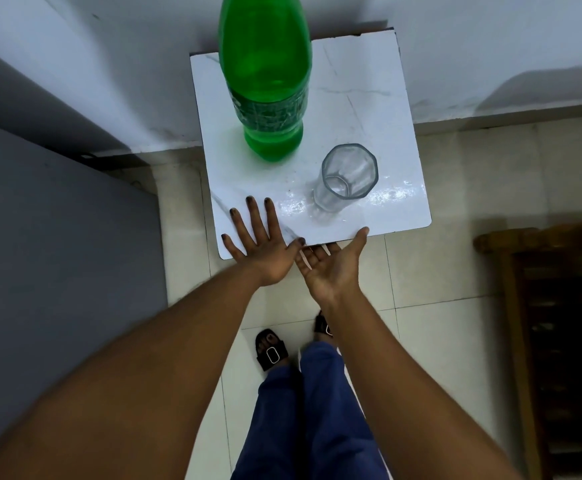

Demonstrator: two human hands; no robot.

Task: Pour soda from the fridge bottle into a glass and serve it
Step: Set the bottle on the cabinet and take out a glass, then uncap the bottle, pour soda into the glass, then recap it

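Green plastic soda bottle [265, 77] stands upright at the back left of a small white bench [369, 81], with an empty clear glass [348, 176] near it to the front right, both untouched. The left hand [260, 244] lies flat, palm down, fingers spread on the bench's front edge; the right hand [331, 263] is released, palm up, just off that edge. Neither grasps anything, so pouring seems not yet begun, the bottle and glass apparently set close together in readiness.
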